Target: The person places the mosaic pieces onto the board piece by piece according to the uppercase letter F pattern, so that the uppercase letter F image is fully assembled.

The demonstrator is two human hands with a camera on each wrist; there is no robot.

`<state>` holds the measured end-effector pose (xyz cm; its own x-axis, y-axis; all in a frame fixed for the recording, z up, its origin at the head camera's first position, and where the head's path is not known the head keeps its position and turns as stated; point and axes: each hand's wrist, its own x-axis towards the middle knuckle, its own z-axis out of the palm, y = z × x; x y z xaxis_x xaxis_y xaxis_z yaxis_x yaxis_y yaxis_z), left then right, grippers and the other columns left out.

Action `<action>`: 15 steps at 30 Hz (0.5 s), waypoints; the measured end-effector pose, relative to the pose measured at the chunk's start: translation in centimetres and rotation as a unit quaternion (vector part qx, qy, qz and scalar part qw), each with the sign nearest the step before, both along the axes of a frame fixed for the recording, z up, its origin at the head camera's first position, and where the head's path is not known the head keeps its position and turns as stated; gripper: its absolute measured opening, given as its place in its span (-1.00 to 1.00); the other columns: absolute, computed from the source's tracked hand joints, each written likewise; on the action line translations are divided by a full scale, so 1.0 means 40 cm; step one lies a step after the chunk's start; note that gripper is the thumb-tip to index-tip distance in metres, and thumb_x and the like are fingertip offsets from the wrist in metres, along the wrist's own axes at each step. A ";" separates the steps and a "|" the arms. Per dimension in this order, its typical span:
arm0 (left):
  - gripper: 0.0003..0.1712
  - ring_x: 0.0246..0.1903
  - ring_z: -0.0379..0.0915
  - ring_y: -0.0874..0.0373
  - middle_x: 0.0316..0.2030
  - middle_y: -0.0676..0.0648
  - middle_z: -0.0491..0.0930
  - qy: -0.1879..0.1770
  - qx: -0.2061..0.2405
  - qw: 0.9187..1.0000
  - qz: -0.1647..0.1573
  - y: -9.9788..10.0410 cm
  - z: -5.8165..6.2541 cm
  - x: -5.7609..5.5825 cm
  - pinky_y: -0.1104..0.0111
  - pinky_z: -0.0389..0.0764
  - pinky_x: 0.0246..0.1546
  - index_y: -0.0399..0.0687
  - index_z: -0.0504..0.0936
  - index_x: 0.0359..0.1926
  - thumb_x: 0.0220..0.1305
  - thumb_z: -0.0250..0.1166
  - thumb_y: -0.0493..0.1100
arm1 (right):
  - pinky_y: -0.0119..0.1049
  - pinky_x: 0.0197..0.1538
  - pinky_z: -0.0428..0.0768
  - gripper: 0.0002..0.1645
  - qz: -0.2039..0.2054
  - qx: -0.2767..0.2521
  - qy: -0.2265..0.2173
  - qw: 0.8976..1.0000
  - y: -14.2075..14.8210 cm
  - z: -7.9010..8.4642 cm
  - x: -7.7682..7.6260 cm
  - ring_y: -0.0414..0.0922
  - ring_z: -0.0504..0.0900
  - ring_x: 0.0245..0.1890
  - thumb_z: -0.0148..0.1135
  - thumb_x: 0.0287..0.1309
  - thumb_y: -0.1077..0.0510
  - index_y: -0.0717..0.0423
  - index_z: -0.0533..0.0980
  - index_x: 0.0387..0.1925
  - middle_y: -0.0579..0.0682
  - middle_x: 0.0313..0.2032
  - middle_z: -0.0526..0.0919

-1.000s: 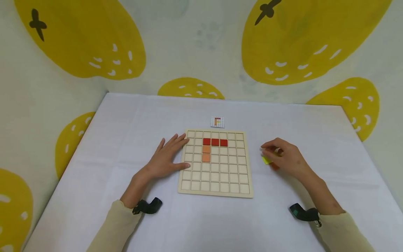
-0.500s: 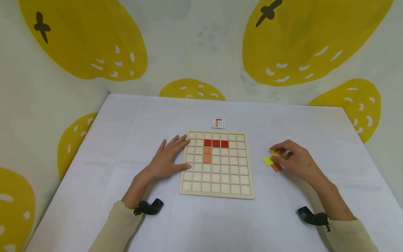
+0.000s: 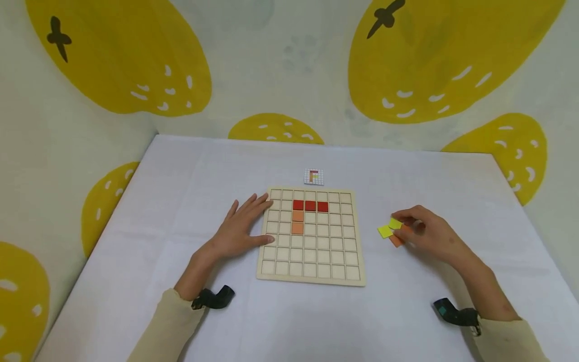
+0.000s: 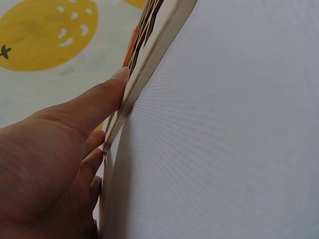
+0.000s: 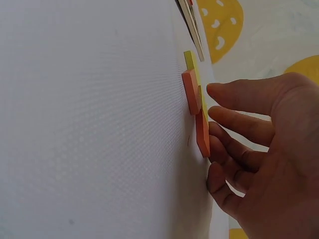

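So the white table [image 3: 181, 176] carries the wooden grid board [image 3: 311, 236], three red tiles [image 3: 310, 205] and two orange tiles [image 3: 297, 221] seated in its cells. Flat on the board's left edge lies my left hand [image 3: 239, 229], fingers straight, gripping nothing. Right of the board, my right hand [image 3: 429, 234] curls over loose tiles, fingertips [image 5: 219, 117] touching a yellow tile [image 3: 395, 223]; whether I pinch it, I cannot tell. Overlapping tiles could slide if I press sideways.
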<state>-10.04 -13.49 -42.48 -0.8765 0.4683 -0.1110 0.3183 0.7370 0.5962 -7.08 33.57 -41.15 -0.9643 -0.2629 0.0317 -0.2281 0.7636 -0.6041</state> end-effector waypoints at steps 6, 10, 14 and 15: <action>0.04 0.70 -0.26 -0.07 0.69 0.02 -0.02 -0.002 -0.003 1.000 -0.002 0.000 0.001 -0.002 -0.21 -0.38 0.65 0.08 0.15 0.65 0.29 0.45 0.16 | -0.69 -0.07 0.41 -0.52 0.016 0.004 -0.008 1.000 0.010 -0.001 -0.002 -0.53 0.45 -0.11 0.41 0.23 0.31 0.16 0.58 0.19 0.11 0.04 0.67; 0.04 0.71 -0.27 -0.06 0.69 0.02 -0.02 -0.003 -0.004 1.000 -0.003 -0.001 -0.002 -0.002 -0.20 -0.38 0.65 0.09 0.14 0.65 0.30 0.44 0.17 | -0.69 -0.06 0.40 -0.49 0.020 0.006 -0.020 1.000 0.013 0.005 -0.003 -0.52 0.44 -0.11 0.41 0.24 0.30 0.17 0.56 0.22 0.13 0.08 0.66; 0.04 0.71 -0.27 -0.06 0.69 0.03 -0.02 -0.004 -0.004 1.000 -0.004 -0.002 -0.003 -0.003 -0.19 -0.38 0.65 0.09 0.14 0.65 0.30 0.44 0.17 | -0.71 -0.04 0.40 -0.42 0.023 0.009 -0.035 0.999 0.019 0.007 -0.001 -0.53 0.42 -0.10 0.43 0.18 0.36 0.18 0.53 0.25 0.15 0.11 0.64; 0.04 0.71 -0.26 -0.06 0.69 0.03 -0.02 -0.003 -0.004 1.000 -0.004 -0.002 -0.004 -0.003 -0.20 -0.38 0.65 0.09 0.14 0.65 0.29 0.44 0.18 | -0.71 -0.04 0.40 -0.39 0.025 0.009 -0.036 0.999 0.020 0.006 -0.001 -0.52 0.41 -0.09 0.44 0.15 0.38 0.18 0.52 0.25 0.15 0.11 0.64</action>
<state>-10.14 -13.58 -42.63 -0.8722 0.4744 -0.1190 0.3212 0.7390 0.5922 -7.11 34.37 -40.89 -0.9496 -0.3107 -0.0424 -0.2228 0.7637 -0.6059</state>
